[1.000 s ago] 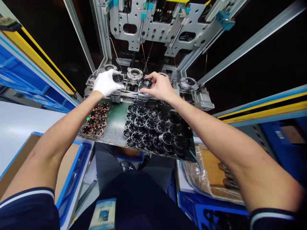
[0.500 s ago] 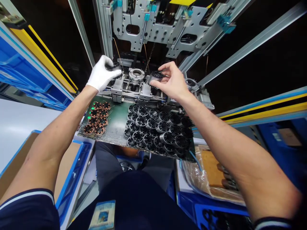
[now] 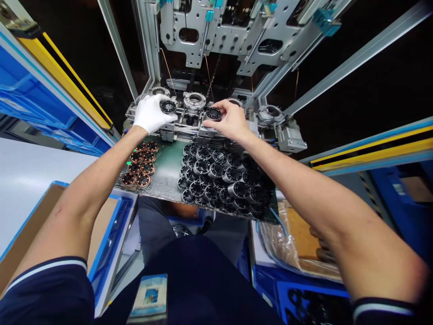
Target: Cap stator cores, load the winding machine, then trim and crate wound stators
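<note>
In its white glove, my left hand [image 3: 150, 113] grips a black-and-grey stator core [image 3: 168, 107] by its sides, with the toothed face up. My bare right hand [image 3: 232, 119] pinches a similar stator core [image 3: 213, 113] between thumb and fingers. Both cores are held just in front of the winding machine's ring-shaped holders, one of which, a metal holder [image 3: 194, 101], stands between my hands. Below my right hand, bare stator cores [image 3: 216, 170] are stacked in rows on the green board [image 3: 165, 169]. Copper-wound stators [image 3: 142, 168] lie at the board's left end.
Above the holders hangs a metal machine plate [image 3: 225, 43], with thin copper wires running down. Another ring holder [image 3: 269, 115] stands at the right. Yellow side bars [image 3: 71, 81] flank the workspace. A cardboard-lined blue tray [image 3: 104, 221] is at left, a plastic-lined box [image 3: 297, 239] at right.
Both hands have come back toward me from the holders, the left also shifting right. The stator cores now show their toothed faces more fully. The left ring holder has come into view.
</note>
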### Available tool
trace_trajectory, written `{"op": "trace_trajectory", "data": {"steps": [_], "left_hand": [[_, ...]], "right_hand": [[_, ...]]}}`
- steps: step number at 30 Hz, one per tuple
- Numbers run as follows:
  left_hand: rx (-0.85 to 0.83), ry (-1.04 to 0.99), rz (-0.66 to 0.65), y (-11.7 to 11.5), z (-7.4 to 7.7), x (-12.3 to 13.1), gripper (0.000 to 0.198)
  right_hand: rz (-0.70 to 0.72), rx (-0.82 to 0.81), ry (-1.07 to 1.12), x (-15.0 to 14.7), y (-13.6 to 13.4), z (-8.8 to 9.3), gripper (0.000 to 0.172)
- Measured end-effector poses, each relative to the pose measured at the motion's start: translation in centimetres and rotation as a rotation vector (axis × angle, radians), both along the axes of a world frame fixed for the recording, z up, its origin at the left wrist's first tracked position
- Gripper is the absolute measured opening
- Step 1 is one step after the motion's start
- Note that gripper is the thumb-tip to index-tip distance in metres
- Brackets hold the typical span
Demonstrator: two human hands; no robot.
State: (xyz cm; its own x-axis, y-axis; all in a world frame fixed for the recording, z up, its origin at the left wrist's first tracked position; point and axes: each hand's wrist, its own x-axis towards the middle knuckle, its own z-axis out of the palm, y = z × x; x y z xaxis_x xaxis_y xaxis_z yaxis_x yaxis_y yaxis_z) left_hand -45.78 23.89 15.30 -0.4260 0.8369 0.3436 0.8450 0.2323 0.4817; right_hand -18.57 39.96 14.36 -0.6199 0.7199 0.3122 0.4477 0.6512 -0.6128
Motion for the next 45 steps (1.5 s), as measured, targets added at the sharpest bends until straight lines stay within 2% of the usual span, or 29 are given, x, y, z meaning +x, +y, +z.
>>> {"op": "trace_trajectory", "data": {"steps": [3,7,10,14,17,19,21,23,25,27,28,31,34,38,41,45], "left_hand": [[0.062,-0.051,0.002,0.0,-0.3,0.1,0.082],[0.066,-0.09,-0.02,-1.3,0.2,1.7,0.065],[0.216,-0.198,-0.161,-4.4,1.1,4.8,0.063],[0.479,-0.445,-0.463,-10.3,1.7,11.2,0.065],[0.564,-0.6,-0.591,-14.2,2.1,15.6,0.056],[0.608,-0.66,-0.615,-15.8,2.4,17.5,0.045],[0.646,-0.678,-0.623,-16.7,3.0,18.5,0.046],[0.646,-0.656,-0.62,-17.3,3.6,18.9,0.062],[0.591,-0.628,-0.619,-17.7,4.3,19.0,0.073],[0.523,-0.618,-0.63,-18.3,4.8,19.3,0.072],[0.506,-0.62,-0.64,-18.6,5.0,19.5,0.07],[0.484,-0.66,-0.663,-19.2,5.2,20.1,0.067],[0.494,-0.738,-0.664,-19.2,5.2,20.5,0.054],[0.472,-0.764,-0.652,-18.7,5.1,20.1,0.037],[0.458,-0.711,-0.635,-17.9,5.1,19.1,0.038],[0.422,-0.535,-0.565,-15.5,6.0,15.7,0.05]], "right_hand": [[-0.002,-0.034,0.007,-0.3,-0.3,0.4,0.06],[-0.005,-0.091,0.055,-0.1,-2.3,1.6,0.06],[0.058,-0.157,0.125,1.5,-6.1,3.0,0.07],[0.249,-0.476,0.455,5.6,-13.6,4.8,0.079],[0.359,-0.578,0.604,8.8,-18.3,6.0,0.068],[0.395,-0.562,0.639,10.3,-20.2,6.7,0.051],[0.392,-0.505,0.654,11.4,-21.2,7.4,0.037],[0.37,-0.484,0.659,12.4,-21.8,8.0,0.039],[0.355,-0.535,0.655,13.3,-22.2,8.4,0.059],[0.346,-0.597,0.642,14.1,-22.4,8.6,0.077],[0.345,-0.616,0.632,14.4,-22.5,8.6,0.08],[0.347,-0.656,0.609,15.1,-22.8,8.6,0.075],[0.351,-0.667,0.604,15.2,-22.8,8.5,0.071],[0.369,-0.653,0.59,14.6,-22.4,8.1,0.052],[0.372,-0.623,0.562,13.9,-21.5,7.9,0.042],[0.353,-0.539,0.49,12.2,-18.4,9.0,0.049]]}}
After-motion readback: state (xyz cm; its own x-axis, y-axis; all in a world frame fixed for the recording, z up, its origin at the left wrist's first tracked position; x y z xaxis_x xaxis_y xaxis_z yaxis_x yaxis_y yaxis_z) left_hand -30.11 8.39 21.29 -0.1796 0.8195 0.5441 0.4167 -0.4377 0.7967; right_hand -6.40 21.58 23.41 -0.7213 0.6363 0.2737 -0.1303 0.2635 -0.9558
